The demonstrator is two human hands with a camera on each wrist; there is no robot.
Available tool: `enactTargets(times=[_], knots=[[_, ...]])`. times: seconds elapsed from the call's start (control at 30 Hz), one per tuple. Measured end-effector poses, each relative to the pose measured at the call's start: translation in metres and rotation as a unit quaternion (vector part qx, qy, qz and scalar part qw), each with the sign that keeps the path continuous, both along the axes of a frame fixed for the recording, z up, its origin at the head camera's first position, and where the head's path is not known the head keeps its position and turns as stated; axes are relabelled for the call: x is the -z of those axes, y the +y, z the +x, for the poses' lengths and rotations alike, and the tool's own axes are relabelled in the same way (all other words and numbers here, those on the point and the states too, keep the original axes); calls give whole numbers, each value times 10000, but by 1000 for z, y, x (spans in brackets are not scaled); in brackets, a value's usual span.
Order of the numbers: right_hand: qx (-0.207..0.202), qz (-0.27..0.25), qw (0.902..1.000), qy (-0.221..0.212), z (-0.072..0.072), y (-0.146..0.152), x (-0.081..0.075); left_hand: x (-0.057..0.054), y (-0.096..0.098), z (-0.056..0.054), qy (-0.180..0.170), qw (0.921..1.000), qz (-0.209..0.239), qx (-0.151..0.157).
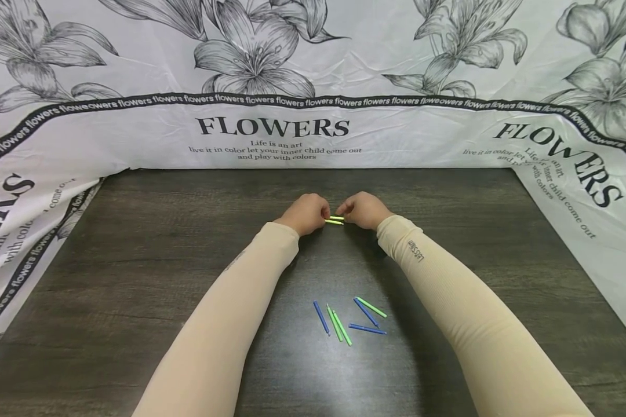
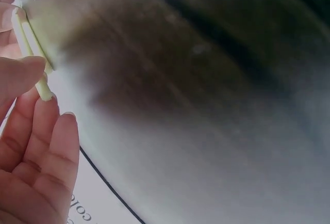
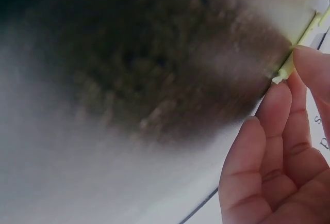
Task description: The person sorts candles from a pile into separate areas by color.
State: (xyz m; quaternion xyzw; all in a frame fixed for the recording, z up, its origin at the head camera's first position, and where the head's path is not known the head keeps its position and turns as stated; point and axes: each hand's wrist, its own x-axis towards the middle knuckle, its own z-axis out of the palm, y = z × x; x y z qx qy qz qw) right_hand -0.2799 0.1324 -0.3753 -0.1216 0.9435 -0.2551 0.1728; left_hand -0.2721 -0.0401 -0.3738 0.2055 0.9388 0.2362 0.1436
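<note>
As two yellow sticks [image 1: 335,222] point sideways, long axes nearly parallel to the cloth [image 1: 276,161] behind them, your left hand [image 1: 305,214] pinches at one end, your right hand [image 1: 367,211] at the other. Farther from the cloth, green sticks [image 1: 342,328] and blue sticks [image 1: 366,312] slant variously.

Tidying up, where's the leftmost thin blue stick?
In the head view, the thin blue stick lies below centre on the dark tabletop, left of two thin green sticks.
</note>
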Motion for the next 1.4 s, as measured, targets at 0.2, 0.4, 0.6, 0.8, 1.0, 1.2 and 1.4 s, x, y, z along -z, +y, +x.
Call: enactTargets(times=[0.2, 0.4, 0.6, 0.8, 1.0, 1.2, 1.4], knots=[[-23, -4, 10000, -62, 1, -1, -2, 1, 1, -2, -21, 10000, 40, -72], [-41, 34, 9999, -97, 0, -1, -3, 1, 2, -4, -3, 9999, 74, -105], [-33, 54, 9999, -133, 1, -2, -4, 1, 3, -4, 15, 9999, 74, -106], [5, -14, 9999, -168, 0, -2, -3, 1, 4, -4, 25, 9999, 39, -117], [52, -25, 9998, -190, 0, -3, -2, -1, 4, -4, 16, 9999, -26, -96], [100, -40, 9998, -176, 1, -3, -3, 1, 4, -5, 0, 9999, -41, -119], [79, -43, 9998, -203, 1, -4, -3, 1, 4, -5, 5, 9999, -36, -146]])
